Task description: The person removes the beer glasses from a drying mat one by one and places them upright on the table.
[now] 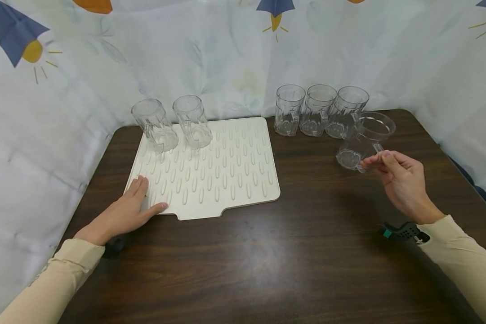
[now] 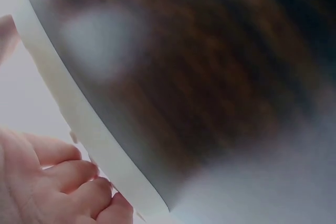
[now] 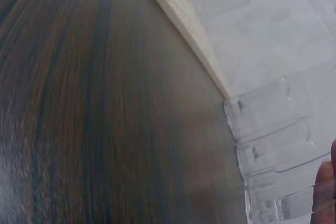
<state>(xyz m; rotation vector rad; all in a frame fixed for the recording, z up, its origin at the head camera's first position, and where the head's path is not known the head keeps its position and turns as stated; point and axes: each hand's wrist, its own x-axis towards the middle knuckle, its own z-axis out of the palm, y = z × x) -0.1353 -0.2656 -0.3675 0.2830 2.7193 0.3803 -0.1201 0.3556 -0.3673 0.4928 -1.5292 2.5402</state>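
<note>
My right hand (image 1: pixel 404 180) pinches the handle of a clear glass mug (image 1: pixel 350 156), which tilts with its rim toward the right. In the right wrist view only the fingertips (image 3: pixel 323 190) show, at the right edge. On the left, my left hand (image 1: pixel 123 215) rests on the near-left corner of a white ridged drying board (image 1: pixel 230 180), fingers extended and thumb over the front edge. Two clear mugs (image 1: pixel 157 128) (image 1: pixel 193 126) stand upright at the board's back left. The left wrist view has the fingers (image 2: pixel 79 182) along the board's pale side.
Three more clear mugs (image 1: pixel 289 110) (image 1: pixel 316 112) (image 1: pixel 345 114) stand close together in a row at the back, right of the board. All of this is on a dark wooden table (image 1: pixel 267 265). A white patterned curtain (image 1: pixel 234 58) hangs behind and at the sides.
</note>
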